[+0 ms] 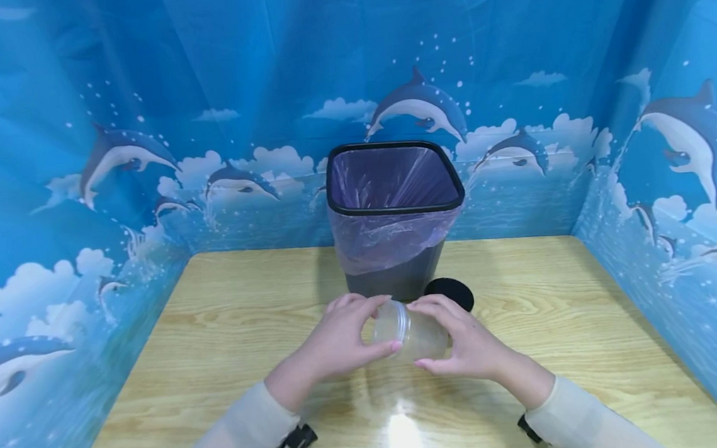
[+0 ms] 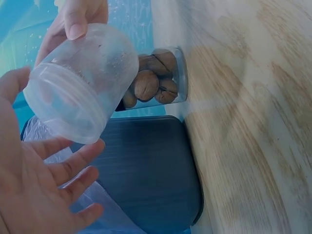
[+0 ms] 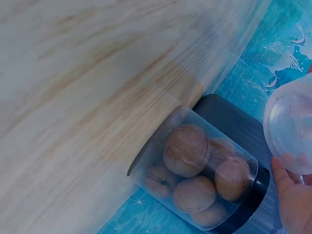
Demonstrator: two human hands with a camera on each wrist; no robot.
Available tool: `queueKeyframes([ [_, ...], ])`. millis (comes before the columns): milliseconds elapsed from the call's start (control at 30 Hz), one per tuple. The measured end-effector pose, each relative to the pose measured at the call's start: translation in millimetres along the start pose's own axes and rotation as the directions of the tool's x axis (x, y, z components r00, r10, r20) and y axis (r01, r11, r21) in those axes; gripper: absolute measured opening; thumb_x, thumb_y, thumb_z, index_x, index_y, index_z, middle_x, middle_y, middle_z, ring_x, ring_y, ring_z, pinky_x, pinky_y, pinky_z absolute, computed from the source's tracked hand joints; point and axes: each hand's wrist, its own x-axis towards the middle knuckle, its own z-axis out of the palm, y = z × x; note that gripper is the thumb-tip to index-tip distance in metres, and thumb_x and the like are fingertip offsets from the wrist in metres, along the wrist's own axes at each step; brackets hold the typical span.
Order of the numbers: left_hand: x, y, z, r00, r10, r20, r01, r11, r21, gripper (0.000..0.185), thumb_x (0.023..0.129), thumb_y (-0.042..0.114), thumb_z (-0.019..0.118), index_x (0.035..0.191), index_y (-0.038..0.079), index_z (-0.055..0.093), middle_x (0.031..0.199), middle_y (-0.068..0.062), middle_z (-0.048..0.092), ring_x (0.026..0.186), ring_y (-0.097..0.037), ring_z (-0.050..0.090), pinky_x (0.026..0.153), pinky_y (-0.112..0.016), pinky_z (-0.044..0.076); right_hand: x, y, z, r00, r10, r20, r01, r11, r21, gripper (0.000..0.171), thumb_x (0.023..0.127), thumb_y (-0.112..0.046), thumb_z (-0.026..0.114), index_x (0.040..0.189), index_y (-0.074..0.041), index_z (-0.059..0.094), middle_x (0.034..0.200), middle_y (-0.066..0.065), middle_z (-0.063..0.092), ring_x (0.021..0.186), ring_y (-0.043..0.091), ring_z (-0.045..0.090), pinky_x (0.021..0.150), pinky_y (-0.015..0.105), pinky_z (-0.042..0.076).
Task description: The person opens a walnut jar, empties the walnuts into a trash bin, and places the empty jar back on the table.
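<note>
L hand (image 1: 343,336) curled round rim end, R hand (image 1: 471,346) gripping body | 1 clear jar (image 1: 429,337) held sideways, nr side of bin (image 1: 395,279) | risk: smooth wall may slip if fingers loosen; far-R swing cld knock walnut jar (image 1: 450,293)!

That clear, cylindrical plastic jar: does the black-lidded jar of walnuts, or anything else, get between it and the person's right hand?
Nothing visible does. The right hand holds the clear, cylindrical plastic jar directly; the black-lidded jar of walnuts stands beyond that hand, close beside the dark grey bin.
</note>
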Motion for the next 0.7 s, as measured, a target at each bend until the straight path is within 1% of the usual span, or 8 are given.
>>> queueKeyframes([
  [100,-0.5,-0.7,-2.4,1.0,0.019,0.02,-0.018,0.999,-0.043,0.084,0.084,0.069,0.063,0.152,0.023,0.044,0.126,0.004,0.062,0.123,-0.018,0.049,0.112,-0.05,0.03,0,0,0,1.0,0.002,0.004,-0.002,1.0,0.001,0.079,0.074,-0.038,0.088,0.141,-0.014,0.051,0.136,0.002,0.052,0.122,0.021,0.052,0.095,0.047,0.051],
  [233,-1.4,-0.6,-6.4,0.998,0.037,0.055,-0.032,0.996,-0.088,0.083,0.084,0.062,0.07,0.153,0.026,0.041,0.135,0.002,0.058,0.131,-0.022,0.044,0.113,-0.055,0.026,-1,1,0,1.0,-0.002,0.005,0.002,1.0,0.004,0.079,0.074,-0.038,0.087,0.141,-0.014,0.051,0.136,0.002,0.052,0.122,0.021,0.052,0.095,0.047,0.051],
  [433,-0.1,-1.4,-10.1,0.994,0.048,0.097,-0.039,0.995,-0.093,0.086,0.08,0.054,0.078,0.154,0.031,0.039,0.149,-0.001,0.048,0.141,-0.029,0.035,0.115,-0.059,0.02,-1,2,0,1.0,-0.002,0.009,0.003,1.0,-0.003,0.081,0.074,-0.039,0.088,0.141,-0.014,0.05,0.137,0.002,0.052,0.122,0.021,0.052,0.096,0.047,0.05],
  [600,0.2,-1.2,-11.7,0.993,0.063,0.1,-0.052,0.994,-0.1,0.088,0.079,0.051,0.081,0.154,0.031,0.039,0.153,-0.001,0.044,0.143,-0.031,0.032,0.115,-0.061,0.018,-1,2,0,1.0,-0.008,0.006,0.008,1.0,-0.006,0.081,0.074,-0.04,0.087,0.142,-0.014,0.05,0.136,0.003,0.052,0.122,0.021,0.052,0.096,0.047,0.05],
  [700,0.0,-0.6,-11.0,0.994,0.06,0.089,-0.052,0.995,-0.087,0.09,0.08,0.056,0.078,0.155,0.029,0.037,0.152,-0.001,0.045,0.142,-0.03,0.033,0.115,-0.061,0.019,-1,1,0,1.0,-0.008,-0.003,0.008,1.0,-0.002,0.08,0.075,-0.04,0.086,0.141,-0.014,0.05,0.136,0.003,0.052,0.122,0.022,0.052,0.096,0.047,0.05],
])
